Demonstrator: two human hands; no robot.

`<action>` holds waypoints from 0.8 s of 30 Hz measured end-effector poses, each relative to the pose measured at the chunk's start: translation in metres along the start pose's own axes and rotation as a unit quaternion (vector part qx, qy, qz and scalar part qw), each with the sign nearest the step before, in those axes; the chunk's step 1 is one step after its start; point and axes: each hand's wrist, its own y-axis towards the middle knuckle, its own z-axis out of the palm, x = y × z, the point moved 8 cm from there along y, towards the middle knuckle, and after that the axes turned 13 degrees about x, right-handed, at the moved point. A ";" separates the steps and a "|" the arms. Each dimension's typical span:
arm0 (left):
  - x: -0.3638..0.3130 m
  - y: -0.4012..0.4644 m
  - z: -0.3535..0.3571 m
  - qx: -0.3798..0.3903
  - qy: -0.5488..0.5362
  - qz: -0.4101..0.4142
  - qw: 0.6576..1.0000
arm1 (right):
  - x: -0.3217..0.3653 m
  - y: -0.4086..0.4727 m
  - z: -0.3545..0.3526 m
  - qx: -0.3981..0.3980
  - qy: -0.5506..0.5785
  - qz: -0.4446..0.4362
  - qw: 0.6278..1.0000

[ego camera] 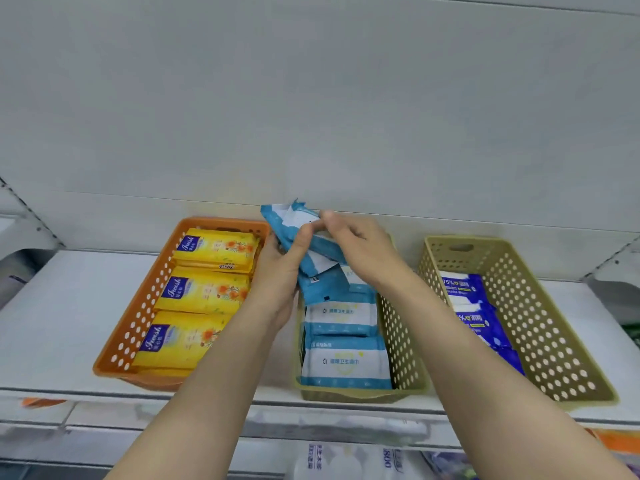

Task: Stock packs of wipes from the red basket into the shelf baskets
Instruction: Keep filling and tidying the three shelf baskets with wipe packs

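Observation:
Three baskets stand on a white shelf. The orange basket (138,306) on the left holds yellow wipe packs (204,289). In the middle olive basket (401,344) lie light blue and white packs (344,362). My left hand (280,271) grips light blue packs (294,226) above the back of that basket. My right hand (360,244) pinches the same packs from the right side. How many packs are in the bunch is unclear. The right olive basket (540,323) holds dark blue packs (467,296). The red basket is out of view.
The shelf (59,317) has bare white surface left of the orange basket. A white back panel (311,116) rises behind the baskets. Below the shelf edge, white packaged goods (346,459) show on a lower level.

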 end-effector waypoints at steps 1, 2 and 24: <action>0.000 0.000 -0.006 -0.011 0.003 -0.001 1.000 | -0.004 0.000 -0.004 -0.008 0.023 -0.006 1.000; 0.001 0.000 -0.011 -0.022 0.002 -0.004 1.000 | -0.009 0.001 -0.011 -0.030 0.033 -0.010 0.999; -0.001 -0.002 -0.066 -0.137 0.012 0.002 0.991 | -0.075 0.051 -0.047 0.037 -0.111 0.156 0.981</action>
